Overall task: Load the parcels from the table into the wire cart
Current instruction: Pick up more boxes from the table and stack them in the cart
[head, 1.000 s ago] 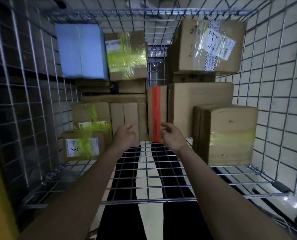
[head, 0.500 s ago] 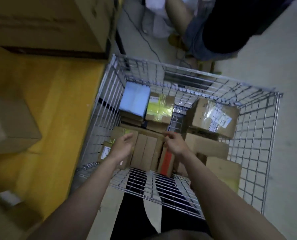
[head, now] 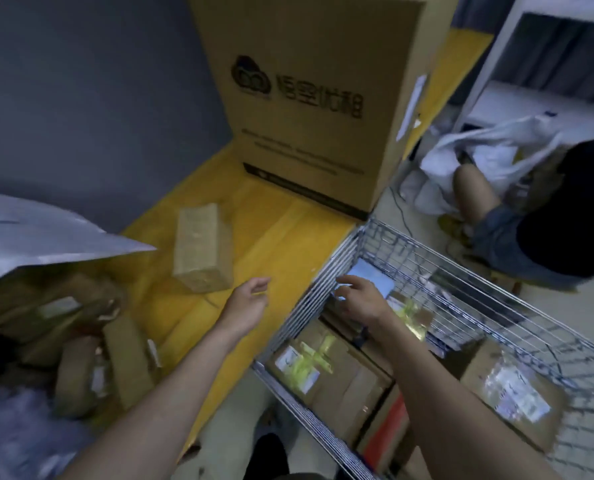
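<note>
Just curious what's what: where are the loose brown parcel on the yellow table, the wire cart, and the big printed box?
brown parcel [head: 202, 247], head view, top face
wire cart [head: 326, 268], head view, left wall
printed box [head: 309, 98], head view, front face

Yellow table [head: 254, 233] carrying a small brown parcel [head: 202, 249], big printed carton [head: 309, 95] standing behind, heaped parcels [head: 91, 341] lying left

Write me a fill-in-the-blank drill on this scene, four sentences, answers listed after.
1. The left hand hovers over the ____ table.
2. The right hand is above the wire ____, over the parcels.
3. The big box stands on the table's far ____.
4. Both hands hold ____.

Missing words: yellow; cart; end; nothing
</note>
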